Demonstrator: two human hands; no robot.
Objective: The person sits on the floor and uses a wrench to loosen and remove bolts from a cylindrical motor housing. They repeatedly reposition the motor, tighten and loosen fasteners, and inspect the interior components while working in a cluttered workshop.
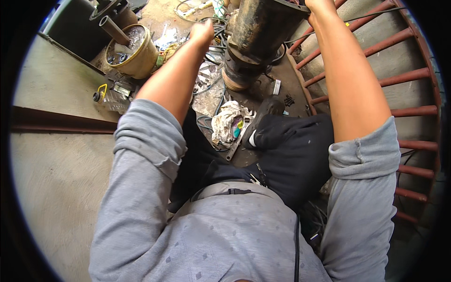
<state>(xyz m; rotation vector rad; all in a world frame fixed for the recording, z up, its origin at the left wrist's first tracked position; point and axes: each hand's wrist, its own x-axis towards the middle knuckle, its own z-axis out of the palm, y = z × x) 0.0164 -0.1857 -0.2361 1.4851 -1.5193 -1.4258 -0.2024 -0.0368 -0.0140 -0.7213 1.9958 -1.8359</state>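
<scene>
A large, dark, worn metal cylinder (pixel 263 33), like a motor or pump body, stands on the floor in front of me. Its flared upper rim reaches the top edge of the picture. My right hand (pixel 320 6) is beside that rim, cut off by the picture's edge, so I cannot see its fingers or whether it grips. Out to the left of the cylinder, my left hand (pixel 202 33) is raised over the cables, apart from the metal. Its fingers are turned away and hidden. Between my feet lies a crumpled, stained white rag (pixel 228 121) next to a flat metal bar (pixel 233 149).
A cream bucket (pixel 141 58) of greyish contents, with a pipe (pixel 112 29) at it, stands at left. Nearby lies a clear plastic bottle (pixel 112 99) with a yellow handle. Dark cables (pixel 220 87) cross the floor. Red metal bars (pixel 399 81) line the right side.
</scene>
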